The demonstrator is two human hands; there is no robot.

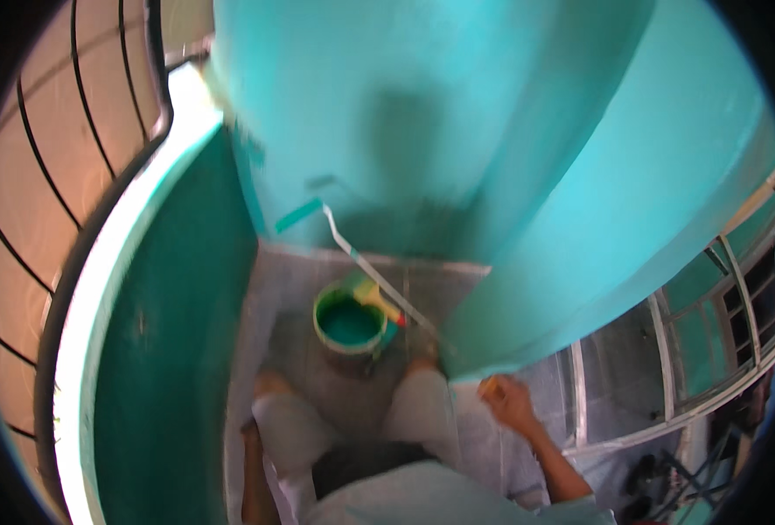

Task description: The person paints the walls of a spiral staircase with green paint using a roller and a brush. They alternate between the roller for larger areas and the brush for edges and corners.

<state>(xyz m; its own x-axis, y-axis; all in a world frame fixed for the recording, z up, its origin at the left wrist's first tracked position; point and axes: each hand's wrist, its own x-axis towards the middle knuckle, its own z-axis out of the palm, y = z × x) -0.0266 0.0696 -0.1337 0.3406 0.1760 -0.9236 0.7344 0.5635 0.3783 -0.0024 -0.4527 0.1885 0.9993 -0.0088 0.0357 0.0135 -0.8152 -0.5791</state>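
My right hand (pixel 511 406) is out to the right of my knee, low by the foot of the curved turquoise wall. Its fingers are closed on a small orange-yellow object (pixel 490 386), too blurred to name. Beside my left knee hangs my left hand (pixel 249 430), dark and partly hidden, so its fingers do not show clearly. A bucket of green-teal paint (pixel 351 325) stands on the floor ahead of my feet. Across its right rim lies a yellow paintbrush or scraper with a red-tipped handle (pixel 380 302). A paint roller (pixel 300 215) leans against the far wall, its long pale pole slanting down rightward behind the bucket.
A dark green low wall (pixel 169 332) with a bright white top and black railing (pixel 112 188) curves along the left. Turquoise walls (pixel 335 105) rise ahead and right. At the right is a white metal-framed window or grille (pixel 659 359), with dark items below it. Grey floor (pixel 274 306) lies between.
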